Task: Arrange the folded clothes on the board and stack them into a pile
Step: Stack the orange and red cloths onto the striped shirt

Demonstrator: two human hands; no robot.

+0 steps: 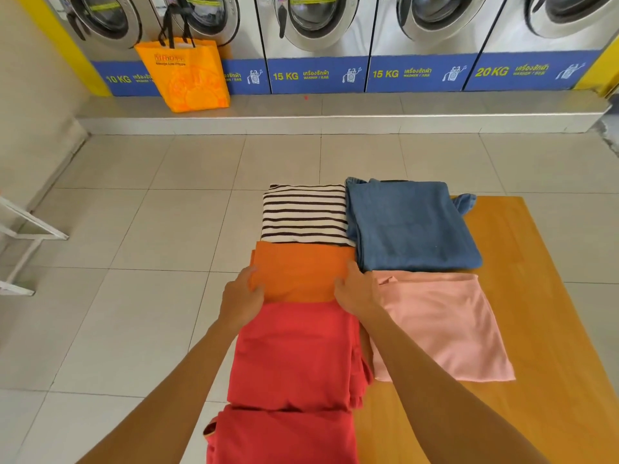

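Gripping orange garment for stacking.

Lying nearest on the surface [536, 329]: two red folds [294, 356], pink fold [438, 326] beside. Pinching the orange fold [301, 272] at both side edges, left hand [243, 296] and right hand [355, 293], fingers [256, 291] clamped on cloth, likely for lifting it flat. Lying beyond: striped fold [303, 212], denim [408, 226]. Standing far off: orange bag [184, 75], contents hidden.

nearest red garment [284, 437] cut off by bottom edge; board [536, 329] by right edge
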